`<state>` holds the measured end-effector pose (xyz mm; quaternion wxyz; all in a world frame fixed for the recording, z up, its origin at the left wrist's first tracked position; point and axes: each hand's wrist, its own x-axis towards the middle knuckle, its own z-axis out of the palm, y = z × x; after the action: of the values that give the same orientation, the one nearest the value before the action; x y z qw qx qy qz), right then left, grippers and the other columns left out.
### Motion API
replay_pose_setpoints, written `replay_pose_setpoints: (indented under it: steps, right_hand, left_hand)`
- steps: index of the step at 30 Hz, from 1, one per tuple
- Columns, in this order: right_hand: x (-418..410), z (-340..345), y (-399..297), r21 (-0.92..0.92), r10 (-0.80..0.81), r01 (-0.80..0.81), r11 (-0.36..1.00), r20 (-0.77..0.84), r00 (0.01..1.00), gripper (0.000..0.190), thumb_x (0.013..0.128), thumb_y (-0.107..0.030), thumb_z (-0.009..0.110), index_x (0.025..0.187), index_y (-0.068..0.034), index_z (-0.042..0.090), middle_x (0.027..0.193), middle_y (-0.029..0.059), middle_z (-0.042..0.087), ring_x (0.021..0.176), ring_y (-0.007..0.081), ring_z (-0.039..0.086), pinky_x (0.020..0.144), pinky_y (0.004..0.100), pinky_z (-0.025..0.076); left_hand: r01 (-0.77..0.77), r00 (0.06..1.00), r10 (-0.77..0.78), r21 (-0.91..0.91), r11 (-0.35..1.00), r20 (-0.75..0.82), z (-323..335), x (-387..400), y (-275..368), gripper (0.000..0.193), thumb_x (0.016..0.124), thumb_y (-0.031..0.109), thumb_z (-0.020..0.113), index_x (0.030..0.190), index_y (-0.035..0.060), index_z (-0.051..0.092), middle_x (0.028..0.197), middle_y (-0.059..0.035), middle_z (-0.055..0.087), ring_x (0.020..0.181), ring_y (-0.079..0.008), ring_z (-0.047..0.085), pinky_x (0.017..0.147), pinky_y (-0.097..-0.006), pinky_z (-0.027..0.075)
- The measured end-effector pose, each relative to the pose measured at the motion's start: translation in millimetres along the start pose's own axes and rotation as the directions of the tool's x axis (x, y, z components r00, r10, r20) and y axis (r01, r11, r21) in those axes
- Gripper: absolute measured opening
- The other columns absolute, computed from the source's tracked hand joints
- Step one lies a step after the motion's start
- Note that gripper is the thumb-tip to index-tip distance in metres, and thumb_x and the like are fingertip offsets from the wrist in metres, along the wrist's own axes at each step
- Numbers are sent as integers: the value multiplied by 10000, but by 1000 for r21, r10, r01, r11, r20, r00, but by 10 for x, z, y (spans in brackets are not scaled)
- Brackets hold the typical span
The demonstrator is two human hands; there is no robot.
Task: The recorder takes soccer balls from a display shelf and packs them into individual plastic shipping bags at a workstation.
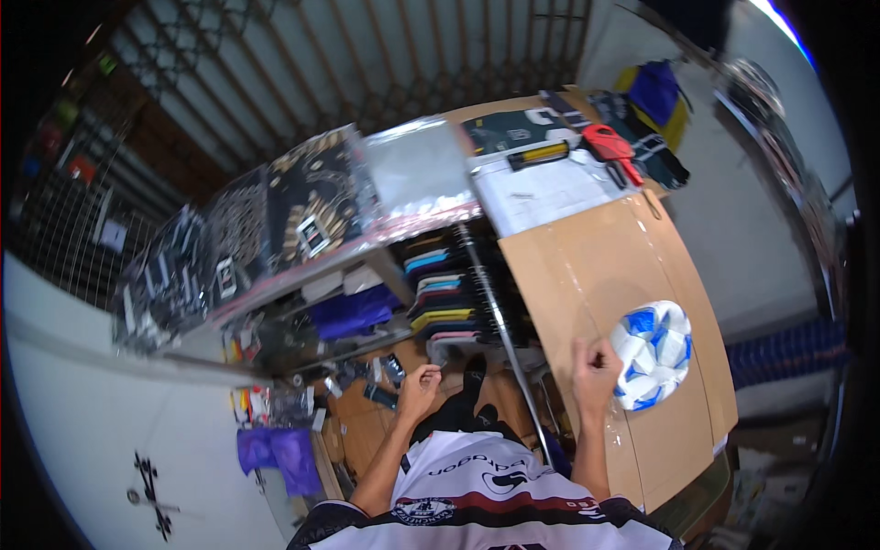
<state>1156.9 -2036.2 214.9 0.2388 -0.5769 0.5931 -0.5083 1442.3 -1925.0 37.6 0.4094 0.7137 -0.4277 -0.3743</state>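
Note:
A white and blue football point(653, 354), dented and seemingly short of air, rests on a brown cardboard sheet point(584, 261) that covers the table at my right. My right hand point(592, 371) is just left of the ball, its fingers curled in like a loose fist; whether it touches the ball or the cardboard is unclear. In front of my body, over the floor, hangs my left hand point(421, 390) with its fingers bent together. I make out nothing in either hand.
A metal rail point(505, 330) runs beside the table, with folded clothes point(443, 309) hung next to it. Bagged goods point(316, 199) cover the counter ahead. A red tape dispenser point(612, 148) lies at the table's far end. Small packets point(381, 381) lie on the tiled floor.

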Motion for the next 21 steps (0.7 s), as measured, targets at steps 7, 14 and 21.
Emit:
replay_pose_setpoints:
  steps: [7,14,21]
  right_hand:
    - [-877,990,292,70,9,-88,994,727,686,326,826,-140,770,686,-1,511,564,47,479,546,88,422,510,287,399]
    - [-1535,1505,579,-100,120,-68,993,885,450,292,800,-181,780,713,9,577,599,111,562,536,210,541,552,356,462]
    - [-1782,1759,896,-260,303,-158,953,781,546,311,819,-157,783,672,-9,553,571,52,555,537,105,495,523,301,430]
  left_hand:
    - [112,990,-125,-165,980,-67,-355,-392,-1064,231,919,134,669,1109,3,677,945,-92,731,863,-149,691,767,-287,540]
    - [288,931,-351,-390,875,-99,-881,29,-1666,246,932,150,674,1141,21,664,965,-55,704,807,-114,636,708,-252,513]
    - [574,798,-592,-437,692,112,-1153,870,-2114,275,937,216,674,1180,88,668,1044,-25,715,881,-121,661,688,-255,517]
